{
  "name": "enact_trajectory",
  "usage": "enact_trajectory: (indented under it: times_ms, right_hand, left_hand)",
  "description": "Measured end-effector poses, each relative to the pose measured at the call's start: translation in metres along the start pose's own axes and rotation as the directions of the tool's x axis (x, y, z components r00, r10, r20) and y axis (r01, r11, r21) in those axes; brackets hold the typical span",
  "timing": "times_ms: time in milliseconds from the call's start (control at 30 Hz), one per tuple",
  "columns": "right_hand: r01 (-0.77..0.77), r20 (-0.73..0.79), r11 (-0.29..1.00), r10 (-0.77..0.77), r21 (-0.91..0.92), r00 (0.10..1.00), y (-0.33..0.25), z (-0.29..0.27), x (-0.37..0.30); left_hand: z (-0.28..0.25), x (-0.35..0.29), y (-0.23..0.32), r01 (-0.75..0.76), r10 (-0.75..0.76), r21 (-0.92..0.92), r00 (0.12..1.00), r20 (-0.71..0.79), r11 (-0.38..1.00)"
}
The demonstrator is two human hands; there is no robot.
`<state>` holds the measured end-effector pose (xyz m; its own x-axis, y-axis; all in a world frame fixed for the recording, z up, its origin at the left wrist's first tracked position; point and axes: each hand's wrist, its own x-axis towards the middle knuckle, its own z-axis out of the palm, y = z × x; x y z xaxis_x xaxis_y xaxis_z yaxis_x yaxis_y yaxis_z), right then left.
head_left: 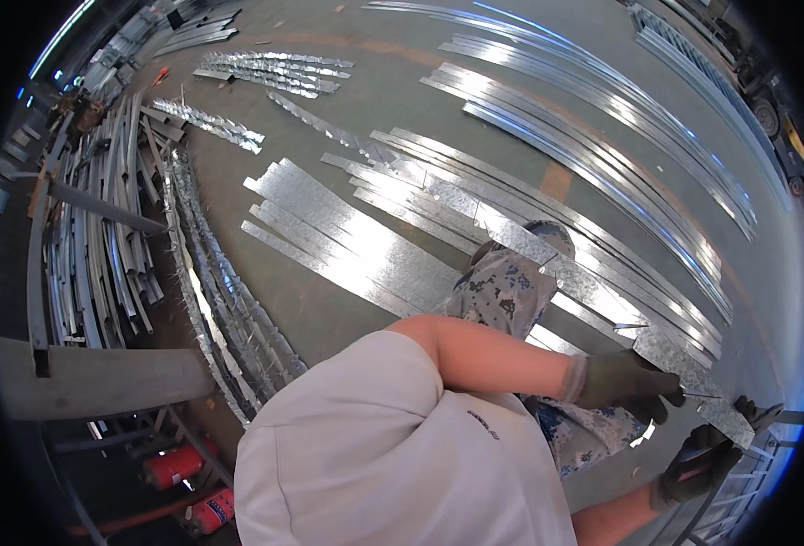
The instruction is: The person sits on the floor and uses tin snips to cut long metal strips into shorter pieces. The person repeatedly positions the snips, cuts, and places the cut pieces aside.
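Note:
A long galvanized metal strip (520,238) with cut, slightly raised tabs runs diagonally across the floor to its end at the lower right. My left hand (634,387), in a dark glove, reaches across from my left; its fingers are curled at the strip's edge, beside a raised tab. Close to the strip's end, my right hand (707,455), also gloved, grips it from the near side with fingers at the end and edge. Part of both hands' grip is hidden by the gloves and the strip. My legs in camouflage trousers (502,291) are beside the strip.
Flat metal strips (356,246) and long metal channels (593,136) lie on the floor. Bundles of jagged-edged strips (224,282) lie left, beside a rack of metal lengths (101,227). Red cylinders (179,464) are lower left. A wheeled vehicle (775,118) stands far right.

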<state>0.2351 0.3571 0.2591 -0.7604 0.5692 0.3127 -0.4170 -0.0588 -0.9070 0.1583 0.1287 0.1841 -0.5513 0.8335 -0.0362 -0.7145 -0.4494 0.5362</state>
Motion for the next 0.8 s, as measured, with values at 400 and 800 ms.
enact_trajectory:
  times_ms: [400,800]
  right_hand:
    - [-0.079,0.176,0.994,0.066,0.069,0.982,-0.030,0.046,0.030]
    - [-0.161,0.311,0.972,0.102,0.170,0.945,-0.063,0.072,0.074]
  left_hand:
    - [-0.040,-0.091,0.057,-0.223,0.373,0.495,0.900,-0.226,0.840]
    - [-0.053,-0.143,0.112,0.129,0.789,0.797,0.300,0.536,-0.590]
